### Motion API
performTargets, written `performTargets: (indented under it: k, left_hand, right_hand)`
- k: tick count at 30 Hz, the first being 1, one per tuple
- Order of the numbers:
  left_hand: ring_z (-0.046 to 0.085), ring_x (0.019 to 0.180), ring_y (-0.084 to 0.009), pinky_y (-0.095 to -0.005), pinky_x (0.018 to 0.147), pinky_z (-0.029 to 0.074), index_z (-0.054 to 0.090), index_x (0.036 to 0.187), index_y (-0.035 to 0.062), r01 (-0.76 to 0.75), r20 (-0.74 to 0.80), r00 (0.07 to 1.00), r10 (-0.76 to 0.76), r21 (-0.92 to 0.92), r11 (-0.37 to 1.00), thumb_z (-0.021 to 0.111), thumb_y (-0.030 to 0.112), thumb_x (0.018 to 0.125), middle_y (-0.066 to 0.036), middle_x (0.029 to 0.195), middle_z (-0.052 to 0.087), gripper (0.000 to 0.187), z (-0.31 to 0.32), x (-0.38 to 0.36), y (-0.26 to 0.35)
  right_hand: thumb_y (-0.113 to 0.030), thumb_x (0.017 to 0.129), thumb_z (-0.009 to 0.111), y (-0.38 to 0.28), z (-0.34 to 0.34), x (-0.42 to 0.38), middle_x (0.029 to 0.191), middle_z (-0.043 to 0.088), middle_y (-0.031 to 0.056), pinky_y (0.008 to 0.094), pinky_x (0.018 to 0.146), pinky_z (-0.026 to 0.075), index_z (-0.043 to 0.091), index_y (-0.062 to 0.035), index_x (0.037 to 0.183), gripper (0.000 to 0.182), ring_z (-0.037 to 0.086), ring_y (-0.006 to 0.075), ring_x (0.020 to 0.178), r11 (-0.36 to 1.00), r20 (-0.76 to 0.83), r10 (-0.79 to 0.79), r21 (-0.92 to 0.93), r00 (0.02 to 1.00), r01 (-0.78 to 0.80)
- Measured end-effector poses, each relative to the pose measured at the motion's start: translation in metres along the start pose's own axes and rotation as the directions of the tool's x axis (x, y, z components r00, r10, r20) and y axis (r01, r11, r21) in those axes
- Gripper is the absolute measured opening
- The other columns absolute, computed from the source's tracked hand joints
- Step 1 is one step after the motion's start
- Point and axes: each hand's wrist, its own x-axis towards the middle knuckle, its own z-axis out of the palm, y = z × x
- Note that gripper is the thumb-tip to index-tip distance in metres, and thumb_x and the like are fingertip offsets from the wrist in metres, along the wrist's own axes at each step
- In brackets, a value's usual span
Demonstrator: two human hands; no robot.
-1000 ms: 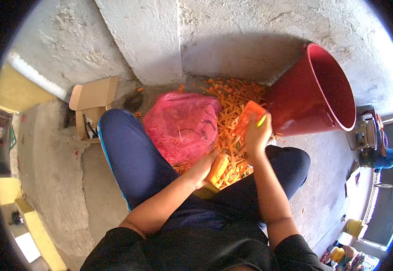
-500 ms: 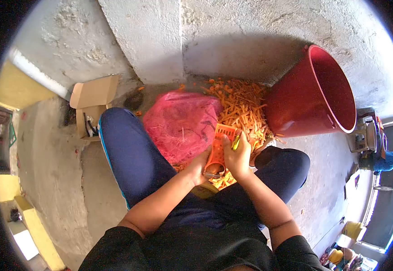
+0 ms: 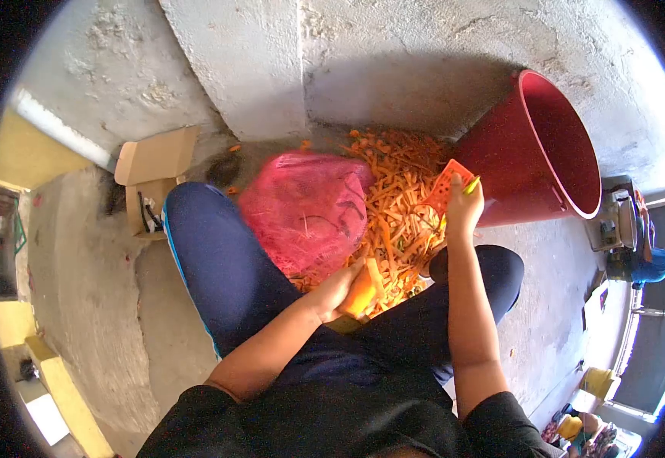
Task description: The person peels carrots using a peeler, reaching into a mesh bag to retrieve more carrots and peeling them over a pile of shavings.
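My left hand (image 3: 335, 294) is closed around a thick, bright orange piece that looks like a carrot (image 3: 363, 288), held low between my knees. My right hand (image 3: 466, 210) grips an orange plastic grater (image 3: 447, 185) with holes in it, raised beside the bucket. A yellow-green bit (image 3: 471, 185) shows at that hand's fingers; I cannot make out what it is. Below both hands spreads a heap of orange strips (image 3: 397, 217). Left of the heap lies a pink-red mesh sack (image 3: 302, 214), its contents hidden.
A large dark red bucket (image 3: 500, 164) leans with its mouth to the right, near the rough wall (image 3: 393, 46). An open cardboard box (image 3: 157, 175) with dark items stands by my left knee. At far right is a person in a blue shirt (image 3: 653, 266).
My hands have parted. The right hand has carried the grater up and right, away from the orange piece, which stays in my left hand and now shows.
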Motion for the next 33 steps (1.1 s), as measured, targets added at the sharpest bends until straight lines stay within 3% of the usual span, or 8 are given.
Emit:
performTargets:
  k: [3,6,7,12,25,27,30,33]
  left_hand:
    - [0.056,0.058,-0.0176,-0.0306,0.042,0.045,0.051,0.094,0.0108,-0.032,-0.201,0.98,0.004,-0.137,0.99,0.038,0.049,0.083,-0.007,0.073,0.056,0.042,0.002,0.005,0.01]
    - [0.057,0.065,-0.0173,-0.033,0.044,0.047,0.051,0.098,0.0102,0.054,-0.094,0.993,-0.077,-0.222,0.974,0.039,0.048,0.082,-0.007,0.077,0.058,0.042,0.007,0.001,0.018]
    - [0.058,0.076,-0.019,-0.0362,0.057,0.05,0.051,0.101,0.0087,-0.031,0.038,0.999,0.038,-0.186,0.982,0.037,0.044,0.084,-0.009,0.088,0.059,0.042,-0.007,0.006,0.012]
    - [0.057,0.088,-0.0231,-0.0378,0.079,0.046,0.048,0.107,0.0049,-0.112,-0.083,0.992,0.092,-0.283,0.953,0.031,0.032,0.088,-0.012,0.101,0.056,0.038,-0.013,0.024,0.008]
    - [0.055,0.063,-0.0188,-0.0318,0.051,0.045,0.05,0.093,0.0065,-0.062,-0.072,0.996,0.06,-0.033,0.998,0.033,0.038,0.087,-0.007,0.076,0.056,0.037,0.004,0.009,0.013]
    - [0.054,0.061,-0.0198,-0.0314,0.046,0.043,0.05,0.093,0.0076,-0.052,0.113,0.992,0.058,-0.058,0.997,0.032,0.046,0.086,-0.006,0.073,0.055,0.043,-0.01,0.01,0.003]
    - [0.054,0.061,-0.0196,-0.0314,0.047,0.044,0.05,0.095,0.0085,-0.09,-0.198,0.979,0.052,-0.189,0.978,0.033,0.046,0.086,-0.006,0.076,0.056,0.043,0.013,0.003,0.013]
    - [0.057,0.069,-0.0196,-0.0314,0.049,0.045,0.049,0.102,0.0089,-0.081,-0.092,0.994,0.064,-0.198,0.977,0.033,0.045,0.086,-0.005,0.086,0.058,0.043,-0.003,0.012,0.013]
  right_hand:
    - [-0.019,0.079,0.057,-0.006,0.0,-0.018,0.071,0.053,0.0096,0.0303,0.06,0.039,0.047,-0.0004,0.081,0.021,0.046,0.0179,0.064,0.996,0.097,-0.057,0.072,0.994,0.05]
    - [-0.018,0.079,0.057,-0.016,0.014,-0.062,0.07,0.052,0.0081,0.0291,0.063,0.04,0.048,-0.0017,0.083,0.019,0.047,0.0157,0.066,0.987,0.149,-0.106,0.133,0.983,0.087]
    - [-0.017,0.079,0.057,-0.026,0.012,-0.076,0.072,0.054,0.0086,0.03,0.062,0.041,0.048,-0.0015,0.084,0.018,0.049,0.0175,0.066,0.976,0.302,-0.011,0.211,0.953,-0.055]
    - [-0.011,0.079,0.056,-0.069,0.005,-0.107,0.067,0.058,0.0122,0.0292,0.058,0.044,0.05,-0.0001,0.087,0.015,0.057,0.0184,0.063,0.97,0.48,-0.219,0.202,0.85,0.136]
    - [-0.013,0.074,0.06,-0.043,0.011,-0.068,0.066,0.054,0.0166,0.0346,0.055,0.043,0.049,-0.002,0.081,0.017,0.053,0.0284,0.059,0.978,0.209,-0.147,-0.114,0.967,0.173]
    - [-0.016,0.077,0.059,-0.033,0.007,-0.035,0.065,0.055,0.0124,0.0337,0.052,0.04,0.048,-0.001,0.081,0.018,0.05,0.0224,0.055,0.985,-0.016,-0.143,-0.098,0.99,0.14]
    - [-0.018,0.08,0.057,-0.025,0.0,-0.027,0.068,0.053,0.009,0.0294,0.058,0.04,0.048,-0.0016,0.08,0.019,0.046,0.0168,0.06,0.991,0.052,-0.124,0.062,0.991,0.121]
    - [-0.018,0.082,0.054,-0.034,0.007,-0.068,0.067,0.042,-0.0018,0.0229,0.059,0.035,0.044,-0.0049,0.079,0.017,0.04,0.0073,0.065,0.981,0.227,-0.106,0.183,0.968,0.065]
